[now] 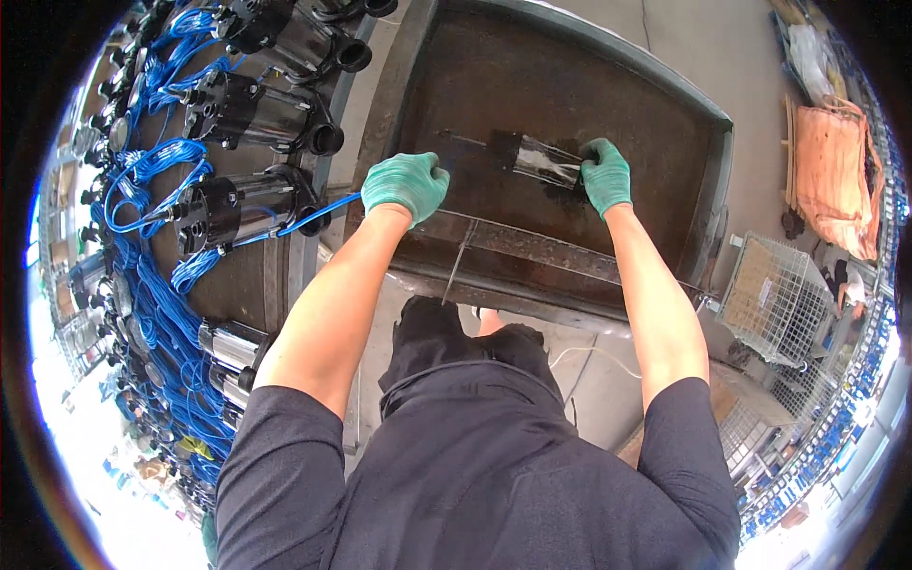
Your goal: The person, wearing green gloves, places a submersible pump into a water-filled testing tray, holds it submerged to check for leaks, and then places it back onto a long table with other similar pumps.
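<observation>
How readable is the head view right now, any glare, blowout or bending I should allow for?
Head view: the lower corners are blown out white; the tray edges bow from the fisheye lens; glare streaks the shiny cylinder under the right hand, blurring its outline; the left hand is sharp and evenly lit; the dark wet tray floor hides fine detail.

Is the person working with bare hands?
No, both the left hand and the right hand wear green gloves, the right one resting on a shiny metal cylinder in the dark tray.
</observation>
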### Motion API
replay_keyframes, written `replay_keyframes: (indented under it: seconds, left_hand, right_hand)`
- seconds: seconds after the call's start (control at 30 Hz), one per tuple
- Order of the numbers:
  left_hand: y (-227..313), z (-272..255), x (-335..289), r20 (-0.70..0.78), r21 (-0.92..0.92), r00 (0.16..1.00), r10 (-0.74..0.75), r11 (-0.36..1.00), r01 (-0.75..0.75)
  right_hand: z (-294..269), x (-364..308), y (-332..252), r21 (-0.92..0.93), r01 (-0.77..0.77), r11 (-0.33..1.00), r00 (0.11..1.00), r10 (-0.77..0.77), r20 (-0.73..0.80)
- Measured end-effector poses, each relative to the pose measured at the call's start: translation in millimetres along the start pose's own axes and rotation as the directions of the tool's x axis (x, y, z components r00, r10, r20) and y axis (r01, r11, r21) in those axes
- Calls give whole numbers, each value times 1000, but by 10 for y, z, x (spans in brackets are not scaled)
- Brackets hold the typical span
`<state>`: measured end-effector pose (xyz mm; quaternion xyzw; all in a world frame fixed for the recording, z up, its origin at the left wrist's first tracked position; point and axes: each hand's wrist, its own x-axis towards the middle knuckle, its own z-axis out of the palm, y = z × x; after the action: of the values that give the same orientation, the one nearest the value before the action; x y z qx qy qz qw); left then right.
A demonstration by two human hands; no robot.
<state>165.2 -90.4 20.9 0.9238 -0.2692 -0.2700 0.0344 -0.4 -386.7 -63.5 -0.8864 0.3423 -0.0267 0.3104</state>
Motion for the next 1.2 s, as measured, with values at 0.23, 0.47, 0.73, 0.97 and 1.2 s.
replay_keyframes:
  seconds: [0.23, 0.47, 0.73, 0.97, 1.2]
  left_hand:
    - [48, 16, 5, 38, 23, 997, -62, 998, 61]
    - [104, -13, -40, -6, 51, 997, -75, 996, 76]
    - [90, 60, -22, -53, 63, 994, -91, 994, 94]
    - [74, 94, -5, -72, 71, 993, -90, 993, 95]
    - [102, 82, -7, -66, 57, 991, -117, 991, 121]
  right_hand:
    - [-1026, -613, -111, 85, 161, 983, 971, -142, -194]
    - [-1413, -1172, 1406, -113, 20, 993, 984, -40, -176]
    - [-1251, -1113, 1489, -225, -249, 942, 947, 189, -258]
    - [-1306, -1088, 1374, -225, -326, 918, 939, 286, -191]
    - [-1336, -1082, 1317, -254, -342, 905, 936, 305, -174]
